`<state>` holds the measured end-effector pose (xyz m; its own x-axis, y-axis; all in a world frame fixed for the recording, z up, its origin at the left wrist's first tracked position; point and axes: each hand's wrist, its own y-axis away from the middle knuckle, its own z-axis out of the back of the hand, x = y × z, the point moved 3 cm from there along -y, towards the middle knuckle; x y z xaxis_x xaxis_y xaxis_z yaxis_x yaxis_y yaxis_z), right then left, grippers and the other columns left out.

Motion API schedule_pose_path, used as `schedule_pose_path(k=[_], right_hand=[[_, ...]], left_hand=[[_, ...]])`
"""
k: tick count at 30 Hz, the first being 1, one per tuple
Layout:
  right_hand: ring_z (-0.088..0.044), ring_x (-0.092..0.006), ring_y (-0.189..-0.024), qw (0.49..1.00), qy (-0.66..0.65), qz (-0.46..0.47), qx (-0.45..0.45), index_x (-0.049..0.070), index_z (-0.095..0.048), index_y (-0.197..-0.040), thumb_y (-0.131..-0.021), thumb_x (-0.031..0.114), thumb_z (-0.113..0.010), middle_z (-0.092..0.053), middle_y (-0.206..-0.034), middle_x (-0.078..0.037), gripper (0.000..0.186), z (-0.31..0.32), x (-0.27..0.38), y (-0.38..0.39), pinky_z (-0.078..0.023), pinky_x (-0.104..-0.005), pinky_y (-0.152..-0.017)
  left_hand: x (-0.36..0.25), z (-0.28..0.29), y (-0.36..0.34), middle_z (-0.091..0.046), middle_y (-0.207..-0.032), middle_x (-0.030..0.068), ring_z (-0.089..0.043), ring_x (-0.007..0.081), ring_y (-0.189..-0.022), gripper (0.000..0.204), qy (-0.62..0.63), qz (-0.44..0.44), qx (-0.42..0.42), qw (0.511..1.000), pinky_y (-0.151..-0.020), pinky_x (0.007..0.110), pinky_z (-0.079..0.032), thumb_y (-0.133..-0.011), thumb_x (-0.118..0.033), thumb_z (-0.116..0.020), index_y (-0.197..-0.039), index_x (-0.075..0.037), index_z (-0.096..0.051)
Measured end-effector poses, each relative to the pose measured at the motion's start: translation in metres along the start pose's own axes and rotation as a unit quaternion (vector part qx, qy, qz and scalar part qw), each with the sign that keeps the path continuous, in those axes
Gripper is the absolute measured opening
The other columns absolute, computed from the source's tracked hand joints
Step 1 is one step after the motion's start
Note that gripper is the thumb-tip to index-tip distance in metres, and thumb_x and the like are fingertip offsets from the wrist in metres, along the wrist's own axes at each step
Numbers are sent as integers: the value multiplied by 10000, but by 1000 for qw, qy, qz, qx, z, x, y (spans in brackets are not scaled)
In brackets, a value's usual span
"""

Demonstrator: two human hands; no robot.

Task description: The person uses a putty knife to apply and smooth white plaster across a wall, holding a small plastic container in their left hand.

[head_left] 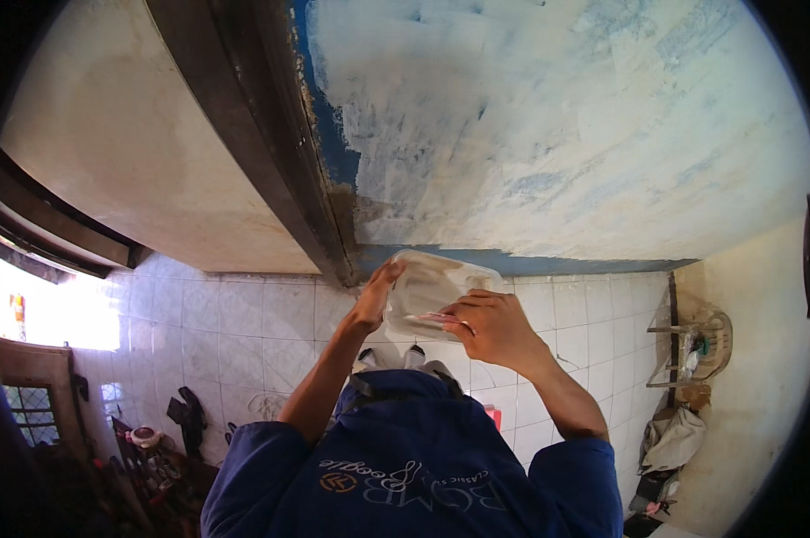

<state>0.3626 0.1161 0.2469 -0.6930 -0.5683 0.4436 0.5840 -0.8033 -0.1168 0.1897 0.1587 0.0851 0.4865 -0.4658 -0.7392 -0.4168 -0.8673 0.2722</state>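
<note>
My left hand (375, 296) grips the left rim of a shallow, whitish see-through plastic tray (427, 280), held up in front of me near the foot of the wall. White residue coats the inside of the tray. Over its right side, my right hand (497, 327) is closed on a slim pinkish tool (439, 317) that points left into the tray. The tool's working end is too small to make out. Ahead rises a wall (548, 125) with streaky white coating over blue. Bare blue shows along its left edge and in a strip (512, 264) at the bottom.
A dark wooden frame (261, 117) borders the wall on the left. White tiles (279, 314) cover the floor. At right stand a plastic chair (717, 345) with things on it and a pale cloth bundle (674, 439). Tools and dark items (154, 457) lie at lower left.
</note>
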Motion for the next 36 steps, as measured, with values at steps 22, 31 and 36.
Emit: schedule_pose_path(k=[22, 31, 36], right_hand=[[-630, -213, -813, 983, 116, 134, -56, 115, -711, -900, -724, 110, -683, -621, -806, -16, 179, -6, -18, 4, -530, -344, -649], [-619, -169, -874, 974, 172, 123, -86, 161, -725, -911, -720, 113, -661, -600, -792, 16, 207, 11, -25, -8, -536, -333, -645], [-608, -177, -902, 979, 141, 145, -11, 144, -711, -871, -741, 125, -639, -598, -812, 11, 150, 20, -16, -14, -529, -347, -673]], left_hand=[[-1, -31, -17, -555, -1240, 126, -516, 225, -1135, 503, -74, -16, 45, 996, -957, 360, -416, -979, -410, -437, -1282, -13, -500], [0, -37, -31, -501, -1332, 162, -452, 242, -1253, 669, -121, -2, 42, 992, -1075, 350, -325, -946, -500, -477, -1362, 22, -430], [31, -1, -44, -523, -1279, 152, -489, 222, -1174, 630, -128, 5, -35, 991, -1002, 334, -376, -957, -483, -459, -1343, 15, -435]])
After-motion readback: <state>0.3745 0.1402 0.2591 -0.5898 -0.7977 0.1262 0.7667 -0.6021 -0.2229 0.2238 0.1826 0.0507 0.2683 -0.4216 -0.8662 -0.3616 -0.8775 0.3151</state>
